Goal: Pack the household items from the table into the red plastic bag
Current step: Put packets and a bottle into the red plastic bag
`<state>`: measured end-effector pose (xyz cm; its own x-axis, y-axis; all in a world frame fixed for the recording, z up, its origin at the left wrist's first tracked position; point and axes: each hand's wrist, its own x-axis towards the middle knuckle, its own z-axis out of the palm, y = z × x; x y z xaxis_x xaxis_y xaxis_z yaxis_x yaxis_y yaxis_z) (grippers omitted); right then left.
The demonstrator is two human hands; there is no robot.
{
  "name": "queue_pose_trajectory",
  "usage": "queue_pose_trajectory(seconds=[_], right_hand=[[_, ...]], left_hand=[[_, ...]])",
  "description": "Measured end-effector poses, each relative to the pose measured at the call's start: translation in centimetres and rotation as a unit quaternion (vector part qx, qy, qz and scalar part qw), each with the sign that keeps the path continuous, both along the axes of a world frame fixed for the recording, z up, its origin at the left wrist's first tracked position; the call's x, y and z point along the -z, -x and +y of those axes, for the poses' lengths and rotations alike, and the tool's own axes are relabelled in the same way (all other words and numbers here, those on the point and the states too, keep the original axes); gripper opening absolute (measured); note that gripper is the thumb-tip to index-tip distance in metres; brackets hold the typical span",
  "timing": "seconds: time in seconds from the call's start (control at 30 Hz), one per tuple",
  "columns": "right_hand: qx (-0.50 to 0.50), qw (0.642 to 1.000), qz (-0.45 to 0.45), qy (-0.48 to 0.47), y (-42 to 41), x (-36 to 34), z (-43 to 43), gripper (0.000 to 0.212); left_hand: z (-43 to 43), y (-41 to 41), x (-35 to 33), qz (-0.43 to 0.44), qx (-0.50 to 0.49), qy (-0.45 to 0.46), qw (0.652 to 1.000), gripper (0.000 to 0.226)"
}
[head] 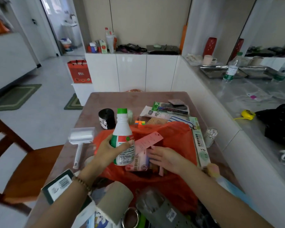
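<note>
One white bottle (pixel 123 137) with a green cap sat in the left grip (pixel 109 151). Beyond it stood one black roll (pixel 106 118) and one colour cube (pixel 140 123); to its left lay one lint roller (pixel 81 142). One red bag (pixel 174 137) lay under the right grip (pixel 164 156), and two cardboard tubes (pixel 116 201) lay nearer than both.

Bag (pixel 174 137) lies mid-table (pixel 105 99). Bottle (pixel 123 139) upright over its left edge, lint roller (pixel 81 137) further left, long box (pixel 200 142) along bag's right side, roll (pixel 106 118) behind bottle.
</note>
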<state>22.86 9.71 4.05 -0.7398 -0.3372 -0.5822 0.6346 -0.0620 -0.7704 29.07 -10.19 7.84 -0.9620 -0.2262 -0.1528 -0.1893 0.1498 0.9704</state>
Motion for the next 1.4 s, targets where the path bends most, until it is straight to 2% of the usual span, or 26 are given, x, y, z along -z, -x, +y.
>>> queue_pose_trajectory(seconds=[0.07, 0.13, 0.23, 0.3, 0.33, 0.4, 0.47, 0.5, 0.53, 0.57, 0.63, 0.67, 0.77, 0.87, 0.97, 1.03, 1.13, 1.17, 1.3, 1.4], right_hand=[[-0.087, 0.995, 0.049, -0.02, -0.7, -0.5, -1.3, 0.043], [-0.132, 0.988, 0.082, 0.01, -1.0, -1.1, -2.5, 0.045], [-0.123, 0.985, 0.106, 0.057, -1.2, -1.2, -3.6, 0.055], [-0.101, 0.987, 0.108, 0.067, -0.9, -0.8, -3.2, 0.059], [-0.098, 0.988, 0.098, 0.067, -0.8, -0.5, -2.7, 0.063], [-0.103, 0.991, 0.073, 0.034, -0.7, 0.3, -1.4, 0.07], [-0.116, 0.992, 0.041, -0.026, -1.0, 0.7, -0.2, 0.073], [-0.128, 0.99, 0.024, -0.06, -1.1, 1.0, 0.3, 0.075], [-0.144, 0.986, 0.007, -0.086, -1.4, 1.1, 0.7, 0.076], [-0.161, 0.982, -0.01, -0.104, -1.7, 1.2, 0.8, 0.076], [-0.183, 0.975, -0.038, -0.117, -1.9, 1.3, 0.7, 0.072], [-0.185, 0.974, -0.049, -0.118, -1.8, 1.3, 0.3, 0.068], [-0.122, 0.984, -0.083, -0.099, -0.7, 1.2, -2.0, 0.052], [-0.007, 0.994, -0.106, 0.014, 0.8, 1.7, -4.9, 0.049], [0.086, 0.981, -0.125, 0.121, 1.4, 2.2, -6.8, 0.043], [0.052, 0.986, -0.105, 0.114, 1.0, 2.3, -7.1, 0.035], [-0.026, 0.991, -0.09, 0.097, 0.6, 2.5, -6.6, 0.011], [-0.035, 0.992, -0.085, 0.09, 0.7, 2.6, -6.3, 0.012], [-0.046, 0.994, -0.037, 0.09, 2.2, 2.3, -5.1, 0.045], [-0.1, 0.992, 0.009, 0.076, 3.6, 0.6, -4.3, 0.048]], left_hand=[[0.3, 0.1, 0.0, -0.007, -0.004, -0.005, 1.0, 0.035], [0.9, 0.5, 0.1, -0.015, 0.009, -0.018, 1.0, 0.038], [1.9, 0.8, -0.7, -0.04, 0.048, -0.025, 0.998, 0.027], [1.5, 0.9, -1.3, -0.027, 0.077, -0.033, 0.996, 0.037], [0.9, 1.0, -1.3, 0.004, 0.074, 0.0, 0.997, 0.039], [-1.2, 1.4, -0.6, 0.064, 0.008, 0.174, 0.983, 0.035], [-3.7, 1.6, 0.4, 0.014, -0.056, 0.362, 0.93, 0.068], [-4.7, 1.6, 1.0, -0.057, -0.059, 0.388, 0.918, 0.083], [-5.4, 1.6, 1.8, -0.123, -0.045, 0.377, 0.917, 0.087], [-5.7, 1.5, 2.4, -0.163, -0.021, 0.359, 0.919, 0.076], [-5.8, 1.7, 3.0, -0.144, -0.002, 0.342, 0.929, 0.024], [-5.8, 1.9, 2.9, -0.114, -0.02, 0.326, 0.938, 0.019], [-5.8, 2.6, 2.2, -0.071, -0.051, 0.243, 0.966, 0.042], [-5.9, 3.1, 1.3, -0.089, -0.04, 0.22, 0.971, 0.044], [-5.7, 3.3, 1.3, -0.099, -0.049, 0.198, 0.974, 0.041], [-5.4, 3.3, 1.5, -0.094, -0.056, 0.178, 0.978, 0.037], [-5.4, 3.4, 1.3, -0.069, -0.077, 0.155, 0.983, 0.029], [-5.4, 3.5, 1.1, -0.062, -0.08, 0.156, 0.983, 0.029], [-5.6, 4.1, 0.7, -0.041, -0.083, 0.14, 0.986, 0.026], [-5.8, 4.7, 0.2, -0.025, -0.067, 0.143, 0.987, 0.019]])
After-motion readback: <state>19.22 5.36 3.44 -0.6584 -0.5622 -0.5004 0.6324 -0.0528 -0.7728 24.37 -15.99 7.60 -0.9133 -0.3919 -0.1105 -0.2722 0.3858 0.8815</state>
